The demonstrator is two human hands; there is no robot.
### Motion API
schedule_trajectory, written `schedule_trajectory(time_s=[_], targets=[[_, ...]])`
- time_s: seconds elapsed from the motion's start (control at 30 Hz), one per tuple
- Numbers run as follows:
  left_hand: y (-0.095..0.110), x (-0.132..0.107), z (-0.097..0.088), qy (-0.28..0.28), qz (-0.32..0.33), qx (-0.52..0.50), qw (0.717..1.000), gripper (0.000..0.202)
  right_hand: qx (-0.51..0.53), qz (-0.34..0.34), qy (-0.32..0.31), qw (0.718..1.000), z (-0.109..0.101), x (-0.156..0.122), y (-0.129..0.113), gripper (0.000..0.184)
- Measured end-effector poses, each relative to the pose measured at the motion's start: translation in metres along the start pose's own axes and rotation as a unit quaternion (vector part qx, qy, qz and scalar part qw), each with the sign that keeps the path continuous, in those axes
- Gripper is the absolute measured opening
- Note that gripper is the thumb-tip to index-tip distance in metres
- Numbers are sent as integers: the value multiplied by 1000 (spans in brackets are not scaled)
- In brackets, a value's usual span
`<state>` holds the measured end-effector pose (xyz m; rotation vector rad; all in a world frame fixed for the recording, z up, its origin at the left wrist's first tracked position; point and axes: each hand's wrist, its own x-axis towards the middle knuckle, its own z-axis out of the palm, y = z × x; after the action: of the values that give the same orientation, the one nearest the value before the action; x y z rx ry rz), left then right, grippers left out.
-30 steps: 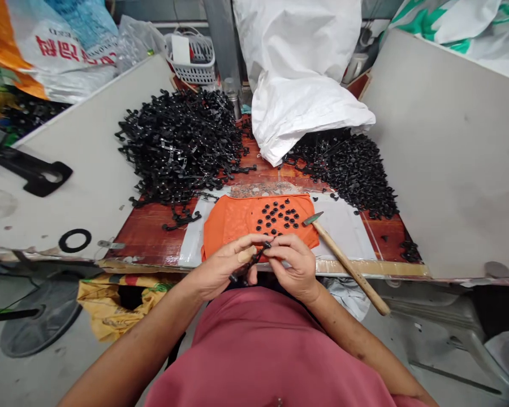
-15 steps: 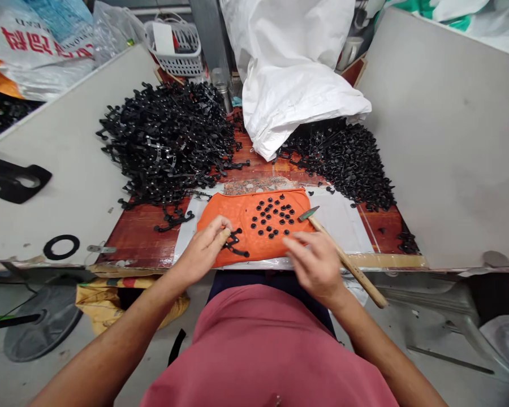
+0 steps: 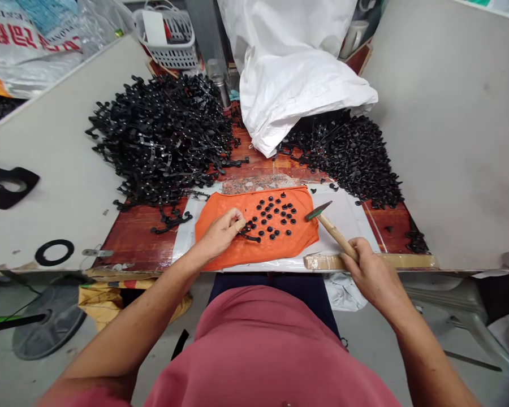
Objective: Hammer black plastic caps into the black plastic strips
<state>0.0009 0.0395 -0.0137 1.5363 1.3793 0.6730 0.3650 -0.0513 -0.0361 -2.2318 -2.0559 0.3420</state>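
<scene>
While the left hand [image 3: 221,233] pinches a branched black part [image 3: 251,238] over the orange cloth [image 3: 258,252], the right hand [image 3: 373,272] has its fingers [image 3: 360,247] curled around the hammer [image 3: 336,233]

cloth [image 3: 275,249] on sheet [image 3: 350,215] | studs [image 3: 270,216] on cloth | hammer [image 3: 336,234] right of studs
</scene>
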Motion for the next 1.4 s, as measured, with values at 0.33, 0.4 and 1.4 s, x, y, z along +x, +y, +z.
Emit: schedule_trajectory(time_s=[0.33, 0.4, 1.4], targets=[[-1, 8, 0, -5, 25, 115, 993, 21, 158, -19, 30, 987, 1, -18, -11, 43], [-1, 7, 0, -4, 18, 131, 991, 19, 163, -18, 31, 986, 2, -18, -12, 44], [-20, 14, 5, -27, -27, -25, 999, 13, -12, -227, 77, 971, -16, 10, -101, 48]])
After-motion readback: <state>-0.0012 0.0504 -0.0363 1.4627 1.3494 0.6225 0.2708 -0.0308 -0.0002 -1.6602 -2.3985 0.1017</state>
